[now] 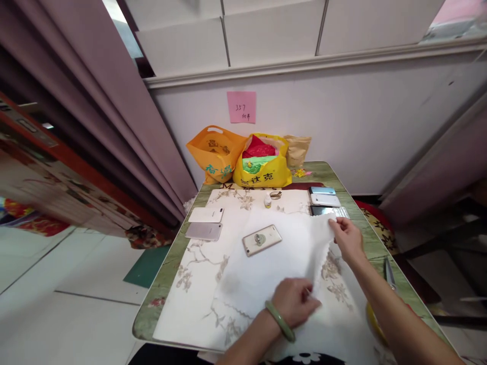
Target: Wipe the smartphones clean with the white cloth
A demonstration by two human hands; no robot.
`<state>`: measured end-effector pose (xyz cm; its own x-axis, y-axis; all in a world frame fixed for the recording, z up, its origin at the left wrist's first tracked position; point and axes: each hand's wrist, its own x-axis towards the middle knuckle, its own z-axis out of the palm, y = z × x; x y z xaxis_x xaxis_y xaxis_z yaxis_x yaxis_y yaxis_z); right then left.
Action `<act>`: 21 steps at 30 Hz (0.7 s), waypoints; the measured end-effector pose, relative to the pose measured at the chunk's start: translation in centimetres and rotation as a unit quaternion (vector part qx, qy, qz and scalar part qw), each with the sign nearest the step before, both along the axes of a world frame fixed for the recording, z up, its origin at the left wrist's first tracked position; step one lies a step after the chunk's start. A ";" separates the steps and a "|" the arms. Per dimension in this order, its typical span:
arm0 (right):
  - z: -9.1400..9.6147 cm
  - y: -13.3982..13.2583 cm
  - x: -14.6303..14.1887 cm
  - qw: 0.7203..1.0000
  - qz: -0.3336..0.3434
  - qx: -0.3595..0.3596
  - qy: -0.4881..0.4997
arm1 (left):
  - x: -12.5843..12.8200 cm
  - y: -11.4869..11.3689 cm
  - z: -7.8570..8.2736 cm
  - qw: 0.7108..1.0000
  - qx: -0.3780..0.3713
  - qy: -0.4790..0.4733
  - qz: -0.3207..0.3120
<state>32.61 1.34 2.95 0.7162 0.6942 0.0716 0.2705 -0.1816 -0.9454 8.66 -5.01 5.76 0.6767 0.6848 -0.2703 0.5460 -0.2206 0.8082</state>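
A thin white cloth (pixel 236 284) with a jagged edge lies over the patterned sheet on the table. On it rests a gold smartphone (pixel 263 241), back up, with a ring holder (pixel 259 239) stuck to its back. My right hand (pixel 348 237) pinches the cloth's far right corner and lifts it a little. My left hand (pixel 294 302), below a green bangle (pixel 280 321), is closed at the near right corner of the cloth. The cloth's right side rises in a fold between the two hands.
Two phones (pixel 204 231) lie to the left, several phones (pixel 325 200) at the far right. A small bottle (pixel 267 201) stands behind the cloth. Orange (pixel 216 152) and yellow (pixel 262 175) bags stand by the wall. Scissors (pixel 389 274) and a tape roll (pixel 375 324) lie right.
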 end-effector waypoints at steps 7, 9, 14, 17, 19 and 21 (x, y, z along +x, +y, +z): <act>1.9 2.4 -8.5 0.970 0.136 0.047 0.197 | -2.2 3.7 -1.2 0.951 0.105 -0.104 0.270; 1.6 2.9 -10.7 0.941 0.273 0.031 0.196 | -3.4 6.5 -2.3 0.906 0.218 -0.063 0.358; -1.2 3.5 -13.0 0.953 0.291 -0.015 -0.079 | -4.7 10.0 -4.4 0.861 0.315 0.043 0.396; -2.4 3.1 -14.0 0.921 0.311 -0.040 -0.231 | -4.3 10.0 -5.3 0.853 0.322 0.050 0.408; -2.8 3.1 -14.8 0.899 0.312 -0.066 -0.301 | -4.2 9.8 -5.8 0.855 0.325 0.051 0.400; -2.9 3.6 -15.5 0.882 0.296 -0.094 -0.354 | -4.3 9.8 -6.0 0.861 0.320 0.052 0.391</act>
